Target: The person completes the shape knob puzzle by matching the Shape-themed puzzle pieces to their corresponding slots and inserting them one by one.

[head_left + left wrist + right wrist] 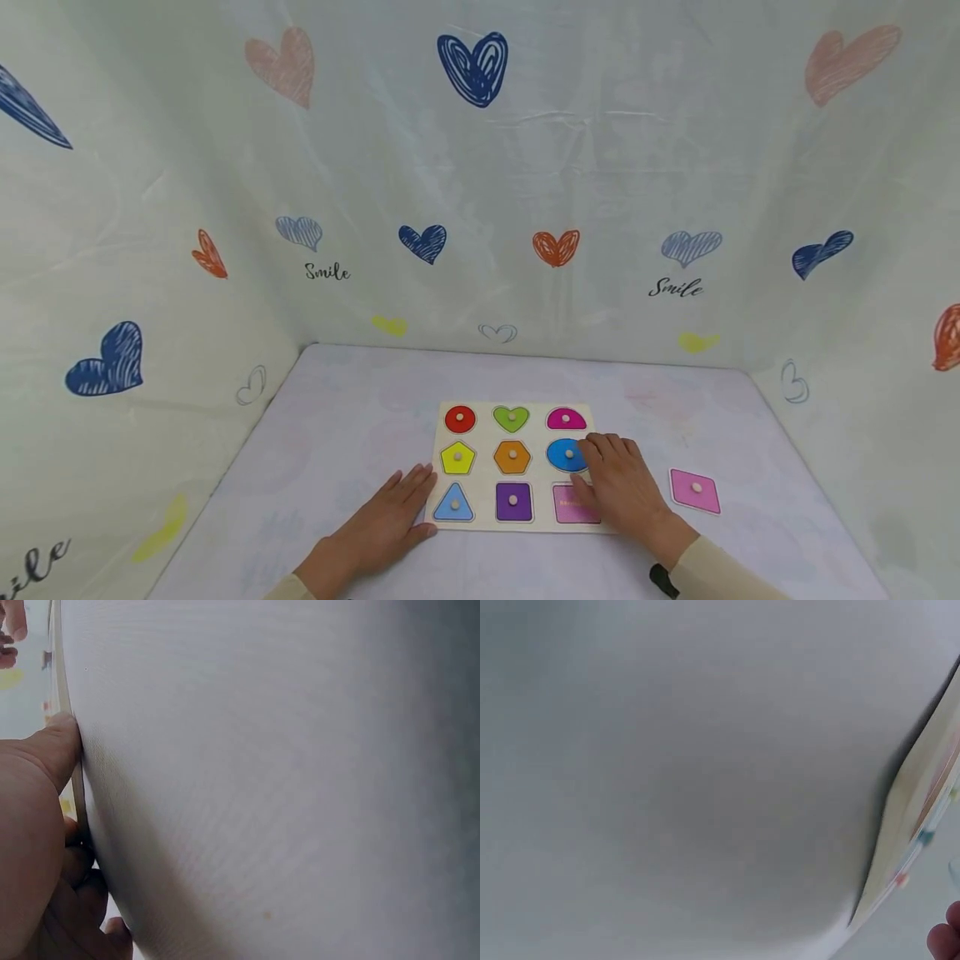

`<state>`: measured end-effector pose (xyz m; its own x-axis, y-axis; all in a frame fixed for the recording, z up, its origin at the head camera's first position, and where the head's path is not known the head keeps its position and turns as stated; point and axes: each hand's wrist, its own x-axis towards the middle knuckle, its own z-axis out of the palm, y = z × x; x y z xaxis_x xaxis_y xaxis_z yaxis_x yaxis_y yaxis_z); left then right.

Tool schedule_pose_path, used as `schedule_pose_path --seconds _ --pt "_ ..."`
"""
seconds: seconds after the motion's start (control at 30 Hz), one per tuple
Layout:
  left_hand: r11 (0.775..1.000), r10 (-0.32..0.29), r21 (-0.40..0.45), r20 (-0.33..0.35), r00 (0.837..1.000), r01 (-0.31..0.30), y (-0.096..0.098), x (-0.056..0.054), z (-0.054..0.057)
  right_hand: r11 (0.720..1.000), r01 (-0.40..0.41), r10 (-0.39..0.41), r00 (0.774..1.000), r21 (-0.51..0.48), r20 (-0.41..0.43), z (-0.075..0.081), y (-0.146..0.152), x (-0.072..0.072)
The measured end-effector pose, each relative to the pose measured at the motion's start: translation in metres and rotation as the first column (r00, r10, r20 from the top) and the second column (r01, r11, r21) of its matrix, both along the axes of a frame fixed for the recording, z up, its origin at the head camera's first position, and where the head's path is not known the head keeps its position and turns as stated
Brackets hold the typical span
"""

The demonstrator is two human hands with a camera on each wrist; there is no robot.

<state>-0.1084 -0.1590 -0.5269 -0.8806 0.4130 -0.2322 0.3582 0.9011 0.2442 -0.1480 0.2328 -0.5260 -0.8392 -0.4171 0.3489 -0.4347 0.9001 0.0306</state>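
Observation:
A pale wooden shape puzzle board (483, 471) lies on the table with several coloured knobbed pieces in it. My left hand (386, 517) rests at its left edge, fingers fairly straight and thumb near the lower corner; the left wrist view shows the thumb (60, 746) against the board's side. My right hand (626, 487) reaches over the right edge, fingertips by the blue oval piece (562, 455) and thumb over the pink printed recess (570, 505). Its fingertips (943, 941) show above the board in the right wrist view, holding nothing visible. A pink knobbed piece (694, 490) lies right of this hand.
The white table (360, 400) stretches out around the board. Light curtains printed with hearts (472, 71) stand behind it and at both sides. Other seated pieces include a red circle (460, 413), a purple square (506, 510) and a light blue triangle (453, 515).

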Motion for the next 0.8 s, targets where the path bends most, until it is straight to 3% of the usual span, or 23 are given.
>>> schedule_pose_path --seconds 0.27,0.8 --pt "1.0 -0.021 0.004 -0.013 1.0 0.021 0.0 0.0 0.002 0.996 0.093 -0.093 0.996 0.005 0.019 0.002 0.044 0.004" --pt "1.0 -0.025 -0.006 -0.005 1.0 0.025 0.0 -0.001 0.002 0.998 0.064 -0.067 0.981 -0.021 -0.181 -0.012 0.131 0.023"
